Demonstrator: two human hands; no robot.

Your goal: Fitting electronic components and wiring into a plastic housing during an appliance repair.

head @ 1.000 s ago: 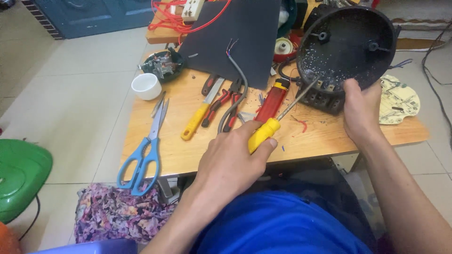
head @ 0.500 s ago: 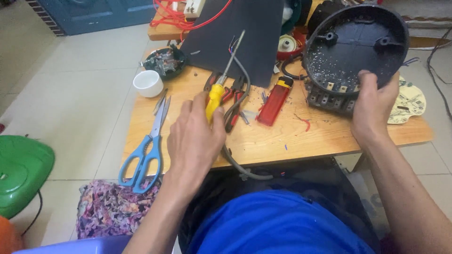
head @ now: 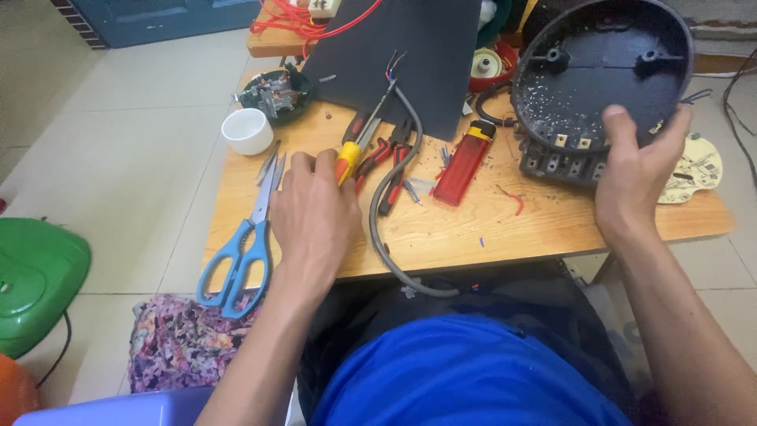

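A yellow-handled screwdriver is shown enclosed in the grip of the left hand; the fingers are curled shut around the handle, and the metal shaft is directed away from the body, over the red-handled pliers lying on the low wooden desk. The right hand is closed on the near rim of a round black plastic housing, thumb inside and fingers behind, so that the housing is held tilted with its hollow side towards the camera and its lower edge at the black switch block on the desk. White flecks are seen scattered inside the housing.

The step in hand is judged to be a tool being handled at the desk while the housing is steadied. The next move is judged to call for the screwdriver tip to be kept clear of the grey cable curving across the desk edge, and for the housing to be held without slipping.

Beside the left hand lie blue-handled scissors; a small white cup, a red rectangular lighter and an upright black sheet stand further off.
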